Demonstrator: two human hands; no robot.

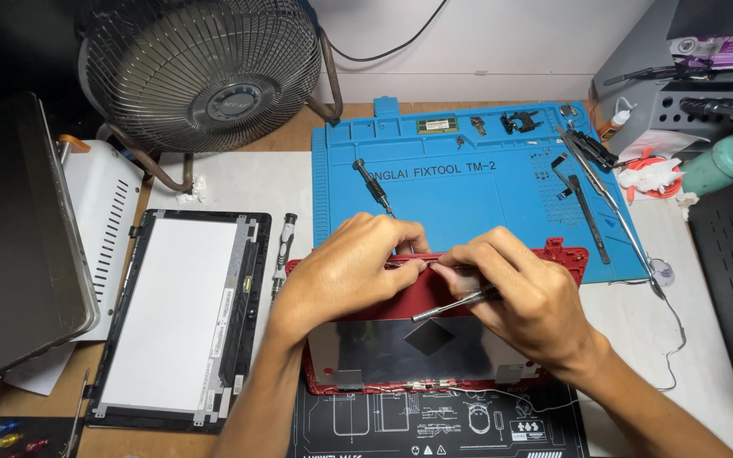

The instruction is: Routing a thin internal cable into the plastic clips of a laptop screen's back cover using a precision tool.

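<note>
Head view: left hand pinches the red laptop lid's top edge, right hand grips a metal tool; screen panel already removed, lying left.

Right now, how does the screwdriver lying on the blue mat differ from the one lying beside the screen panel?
The screwdriver on the blue mat has a dark handle and lies slanted, tip toward the hands. The screwdriver beside the screen panel has a pale, silvery handle with dark bands and lies nearly straight up and down on the white table, off the blue mat. Both are slim and lie untouched.
</note>
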